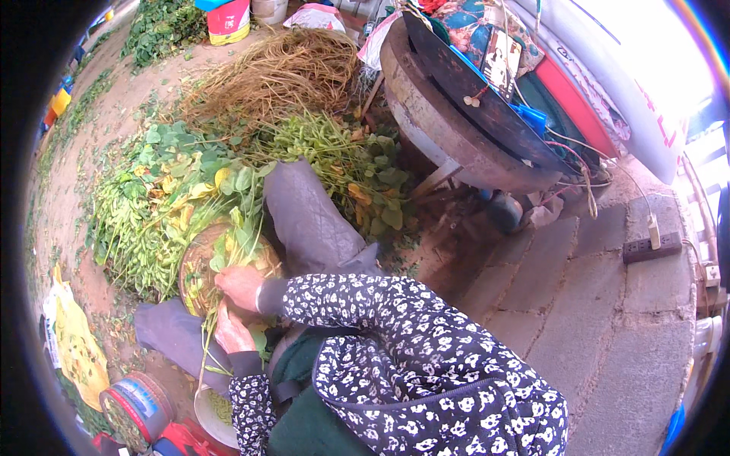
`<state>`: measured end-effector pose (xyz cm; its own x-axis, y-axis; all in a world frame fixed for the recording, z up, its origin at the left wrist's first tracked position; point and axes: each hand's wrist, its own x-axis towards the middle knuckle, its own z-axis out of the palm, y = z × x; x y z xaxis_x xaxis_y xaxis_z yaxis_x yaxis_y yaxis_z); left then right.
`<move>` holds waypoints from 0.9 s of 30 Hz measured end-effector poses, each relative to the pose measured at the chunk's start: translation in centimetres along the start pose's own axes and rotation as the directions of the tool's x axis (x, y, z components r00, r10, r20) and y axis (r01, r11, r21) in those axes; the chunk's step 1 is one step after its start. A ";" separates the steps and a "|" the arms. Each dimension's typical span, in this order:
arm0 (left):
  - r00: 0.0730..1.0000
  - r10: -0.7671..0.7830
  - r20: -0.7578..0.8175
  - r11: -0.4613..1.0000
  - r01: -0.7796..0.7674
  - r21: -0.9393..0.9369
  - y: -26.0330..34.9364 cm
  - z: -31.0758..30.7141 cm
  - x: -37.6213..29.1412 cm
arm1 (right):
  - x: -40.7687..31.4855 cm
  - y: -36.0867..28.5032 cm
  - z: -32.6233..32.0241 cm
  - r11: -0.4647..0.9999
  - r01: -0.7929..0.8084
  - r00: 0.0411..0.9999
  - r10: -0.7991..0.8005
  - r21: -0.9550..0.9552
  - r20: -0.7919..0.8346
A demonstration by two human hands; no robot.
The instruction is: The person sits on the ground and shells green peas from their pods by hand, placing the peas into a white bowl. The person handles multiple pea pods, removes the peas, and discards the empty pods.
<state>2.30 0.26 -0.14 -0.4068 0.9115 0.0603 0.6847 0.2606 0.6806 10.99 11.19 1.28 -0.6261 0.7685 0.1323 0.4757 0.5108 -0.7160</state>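
Observation:
My right hand (242, 286), a band at its wrist, is closed around a leafy bean plant (242, 242), apparently soybean. Just below it, my left hand (232, 330) grips the stems of the same plant; its fingertips are partly hidden. Leaves spread above the hands, and a bare stem (206, 350) hangs down past the left hand. Under the plant, between my knees, is a round woven basket (191, 265) with yellow-green bits in it. A white bowl (202, 407) holding small green pieces stands by my left sleeve.
Bean plants with pods (142, 228) lie heaped beyond the basket, with dry stripped stalks (285, 74) behind. A large round metal pan on a stand (422, 114) rises at upper right. A printed bucket (151, 399) and a yellow sack (80, 342) are at lower left. A power strip (636, 249) lies on blocks.

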 end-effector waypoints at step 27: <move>0.642 -0.645 0.414 0.198 0.664 -0.721 -1.8 2.1 1.7 | -1.7 0.9 1.0 0.982 -0.117 0.993 0.112 0.150 0.037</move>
<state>1.65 1.97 -2.77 -0.4527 0.5486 -0.7029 -0.5705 0.4277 0.7012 11.90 9.93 -0.27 -0.5908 0.8064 0.0258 0.4472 0.3539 -0.8214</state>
